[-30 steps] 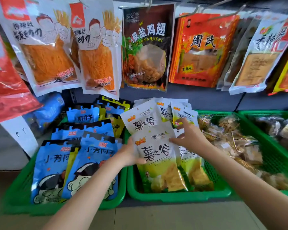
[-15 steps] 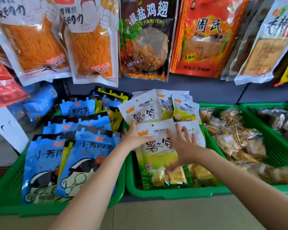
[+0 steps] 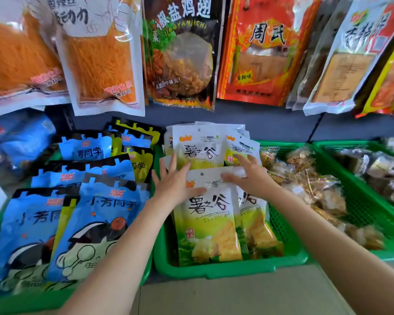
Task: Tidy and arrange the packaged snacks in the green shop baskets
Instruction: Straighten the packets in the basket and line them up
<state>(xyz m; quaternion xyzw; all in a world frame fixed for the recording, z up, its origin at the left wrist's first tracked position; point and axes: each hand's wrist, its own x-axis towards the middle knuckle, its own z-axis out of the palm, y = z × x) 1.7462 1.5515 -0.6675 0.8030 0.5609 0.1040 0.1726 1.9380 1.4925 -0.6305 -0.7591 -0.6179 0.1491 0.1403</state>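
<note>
White-and-green snack packets fill the left half of the middle green basket [image 3: 225, 270]. The front packet [image 3: 208, 223] lies flat, a second front packet [image 3: 257, 223] beside it, and a back packet [image 3: 198, 148] stands behind. My left hand [image 3: 173, 180] lies with straight, spread fingers on the top left of the front packet and the foot of the back packet. My right hand [image 3: 248, 176] rests flat, fingers straight, across the top edges of the front packets. Neither hand grips anything.
The left green basket [image 3: 16, 301] holds several blue and yellow cartoon packets [image 3: 96, 226]. Clear-wrapped biscuits [image 3: 314, 187] fill the middle basket's right half. Another green basket [image 3: 378, 201] with wrapped snacks stands at right. Large snack bags [image 3: 180, 53] hang on the wall above.
The back packet now stands upright and straight. My right hand has moved up from the front packet's middle to the packets' top edges. My left hand's fingers have spread flat.
</note>
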